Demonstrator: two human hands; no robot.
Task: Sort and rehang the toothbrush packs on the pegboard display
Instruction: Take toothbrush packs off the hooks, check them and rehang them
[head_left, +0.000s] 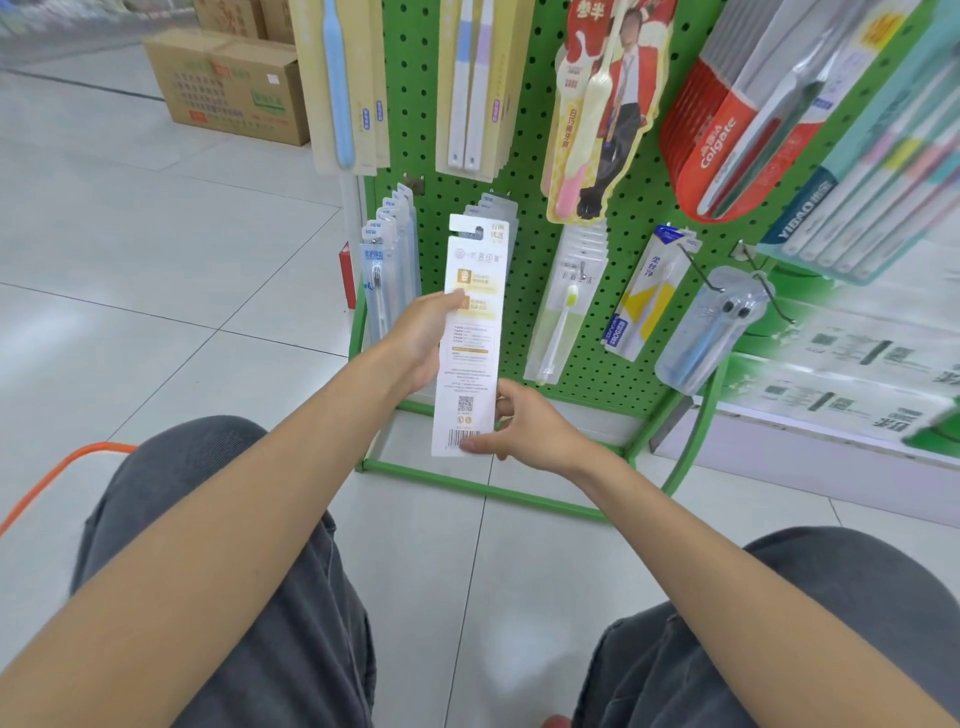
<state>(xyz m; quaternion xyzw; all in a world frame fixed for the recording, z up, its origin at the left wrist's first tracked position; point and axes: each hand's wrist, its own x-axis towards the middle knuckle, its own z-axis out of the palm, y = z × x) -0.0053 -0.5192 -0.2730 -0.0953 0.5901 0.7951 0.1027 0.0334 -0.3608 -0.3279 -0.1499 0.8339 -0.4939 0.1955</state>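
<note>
We hold a white pack (470, 332) upright before the green pegboard (410, 78), its printed back toward us. Its hang tab is level with a row of like packs (498, 210) on a lower peg. Our left hand (423, 338) grips its left edge at mid-height, thumb across the face. Our right hand (524, 431) pinches the bottom corner by the barcode. Blue-carded packs (387, 260) hang just left, a green-bristled brush pack (566, 312) just right.
</note>
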